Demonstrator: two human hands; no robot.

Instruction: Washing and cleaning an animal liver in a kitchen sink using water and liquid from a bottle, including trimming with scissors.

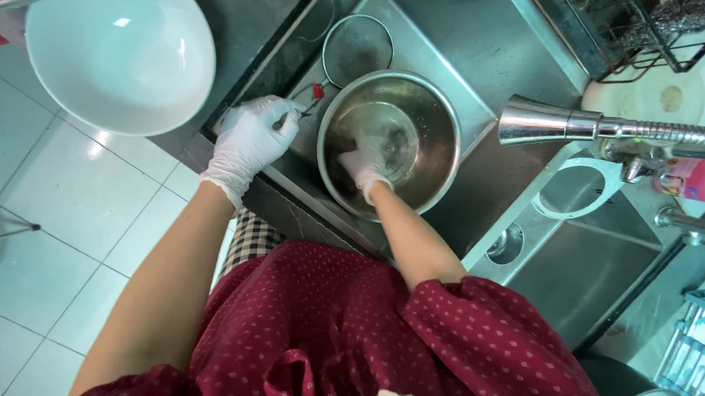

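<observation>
The left hand (253,136), in a white glove, rests at the near left corner of the steel sink (490,47), where the sink meets the dark counter (241,30). Its grip is clenched on the thin wire handle of a round mesh strainer (358,48), close to the small red tip on that handle. The strainer lies flat on the sink's steel surface, just beyond the bowl and touching or nearly touching its rim.

The right hand (364,169), also gloved in white, is down inside a round steel bowl (433,138) that sits in the sink. The fingers press against the bowl's bottom and near wall. Whether this grip is grasping a cloth or sponge or simply lies flat on the metal, I cannot tell; the glove and the wet shine of the bowl blur together there.

A steel faucet (542,123) reaches in from the right, its spout end near the bowl's right rim but apart from it. Behind the faucet stands a pink bottle (701,180). Below the faucet is a second, deeper sink basin (592,269) with a drain hole at its left side, and a pale ring (579,190) sits at its upper edge.

On the counter to the far left stands a large white bowl (119,53), well apart from both hands. A dark wire rack (647,36) shows at the top right corner. The person wears a dark red dotted garment (363,331), and the floor (63,211) at the left is pale tile.
</observation>
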